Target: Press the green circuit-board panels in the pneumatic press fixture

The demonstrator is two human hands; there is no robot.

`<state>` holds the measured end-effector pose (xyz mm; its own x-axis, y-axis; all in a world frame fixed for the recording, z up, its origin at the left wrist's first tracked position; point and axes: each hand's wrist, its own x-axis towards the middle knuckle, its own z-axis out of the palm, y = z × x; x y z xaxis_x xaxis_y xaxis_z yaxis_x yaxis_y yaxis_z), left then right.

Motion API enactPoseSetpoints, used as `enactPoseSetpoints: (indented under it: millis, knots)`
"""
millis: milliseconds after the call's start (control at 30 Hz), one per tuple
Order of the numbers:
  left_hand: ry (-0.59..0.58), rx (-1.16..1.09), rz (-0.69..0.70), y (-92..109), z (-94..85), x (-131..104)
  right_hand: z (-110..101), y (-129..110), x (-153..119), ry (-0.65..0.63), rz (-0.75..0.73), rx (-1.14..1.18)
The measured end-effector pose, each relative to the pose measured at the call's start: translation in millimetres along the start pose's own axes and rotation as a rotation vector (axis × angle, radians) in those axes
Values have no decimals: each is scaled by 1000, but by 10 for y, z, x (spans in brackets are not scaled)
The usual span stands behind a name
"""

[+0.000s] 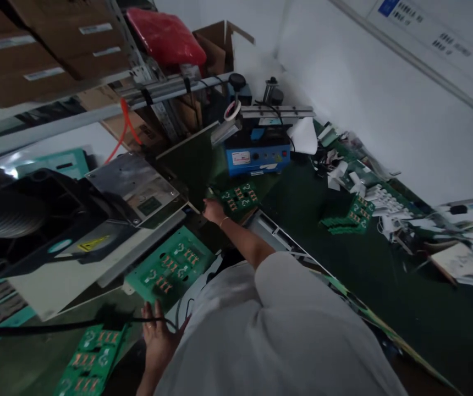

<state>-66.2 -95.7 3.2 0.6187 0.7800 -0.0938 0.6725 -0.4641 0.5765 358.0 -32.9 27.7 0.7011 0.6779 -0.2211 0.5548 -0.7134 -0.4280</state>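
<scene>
My left hand [158,333] has its fingers stretched out and apart, at the near edge of a green plate [141,279]. A circuit board panel [174,267] with copper-coloured X patterns lies on that plate. Farther off, my right hand [214,210] is closed at the corner of the machine, beside other circuit boards [240,197]. Whatever its fingers grip is too small and dark to make out. More circuit boards [90,360] lie to the left of my left hand, with a black cable [55,330] crossing above them.
A machine with a metal cover [131,184] and a black hose-like part [9,212] fills the left. A blue device [257,157] stands at the back. On the right are stacked circuit boards [354,214] and scattered white parts [385,201]. Cardboard boxes [50,49] sit above.
</scene>
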Motion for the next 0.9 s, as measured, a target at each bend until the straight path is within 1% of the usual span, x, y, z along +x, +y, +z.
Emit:
enactPoseSetpoints:
  millis: [67, 133, 200, 267, 333, 500, 600, 700, 767, 833, 900]
  knots:
    - [30, -10, 19, 54, 27, 9, -158, 205, -105, 26, 41, -56]
    - [54, -21, 23, 80, 51, 29, -359, 469, -202, 93, 159, -151]
    - [53, -27, 8, 94, 62, 55, -536, 711, -263, 147, 290, -225]
    - [36, -16, -24, 113, 55, 82, -640, 871, -278, 166, 369, -250]
    - [24, 2, -49, 142, 34, 106, -672, 940, -257, 161, 395, -246]
    - [47, -13, -28, 215, -25, 145, -653, 916, -180, 113, 397, -229]
    - [41, -27, -14, 186, -58, 172, -691, 911, -179, 99, 393, -226]
    - [17, -32, -25, 69, -97, 233, -781, 890, -235, 122, 370, -237]
    - [26, -40, -30, -36, -124, 291, -856, 828, -320, 152, 352, -246]
    - [52, -48, -29, -139, -141, 356, -919, 734, -443, 185, 328, -259]
    - [108, -47, -19, -224, -142, 426, -944, 640, -582, 220, 287, -279]
